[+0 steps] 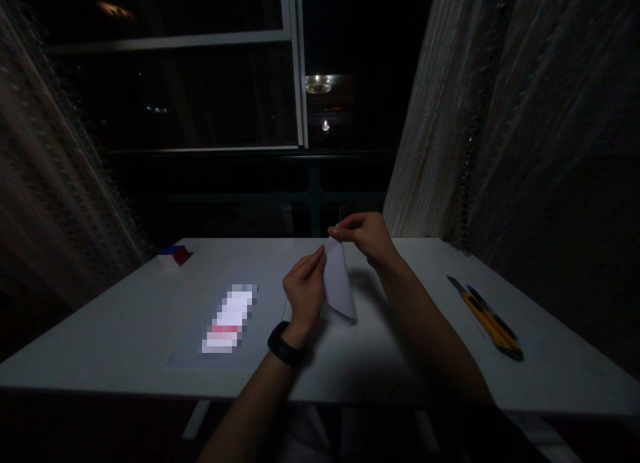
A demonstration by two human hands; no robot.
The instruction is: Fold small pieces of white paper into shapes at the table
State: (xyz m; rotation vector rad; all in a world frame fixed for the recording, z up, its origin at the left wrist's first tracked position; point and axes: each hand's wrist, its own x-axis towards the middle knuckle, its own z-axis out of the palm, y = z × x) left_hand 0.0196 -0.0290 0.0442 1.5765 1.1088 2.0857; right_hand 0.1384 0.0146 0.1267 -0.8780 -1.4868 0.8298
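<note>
White surface (125, 329) before a dark window (299, 89), with curtains (425, 109) at both sides. A folded white paper (338, 276) is held upright, slightly tilted, between the two hands. It lies just right of the left hand (306, 286), whose thumb and fingers pinch its left edge, and extends downward from the fingertips of the right hand (367, 239), which grip its narrow top. Whether its lower end touches the surface cannot be told. Right: a yellow cutter (489, 321); left: a bright pixelated rectangle (230, 319).
</note>
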